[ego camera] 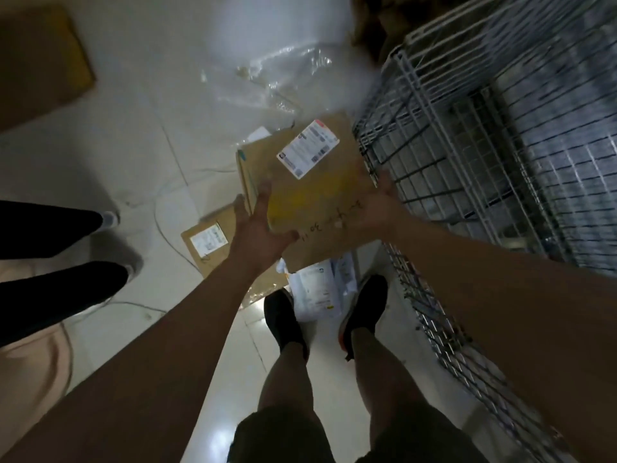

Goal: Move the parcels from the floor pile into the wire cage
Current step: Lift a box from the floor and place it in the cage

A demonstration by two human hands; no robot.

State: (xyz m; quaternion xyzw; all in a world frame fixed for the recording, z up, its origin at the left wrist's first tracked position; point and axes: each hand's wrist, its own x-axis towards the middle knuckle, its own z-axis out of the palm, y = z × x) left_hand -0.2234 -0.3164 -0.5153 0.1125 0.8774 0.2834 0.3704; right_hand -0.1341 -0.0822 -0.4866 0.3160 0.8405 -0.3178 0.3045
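I hold a flat brown cardboard parcel [317, 198] with a white shipping label and handwriting, lifted above the floor beside the wire cage [467, 155]. My left hand [258, 225] grips its left edge, thumb on top. My right hand [377, 208] grips the right edge, close to the cage's corner. Another brown parcel [207, 242] with a white label lies on the floor under my left arm. A white plastic mailer [315, 295] lies by my feet. The cage's inside is blurred.
Clear plastic wrap [277, 75] lies crumpled on the pale tiled floor beyond the parcels. A large brown box [36, 61] sits at the far left. Another person's legs in black trousers [56, 255] stand at the left. A thin cable [160, 212] trails across the floor.
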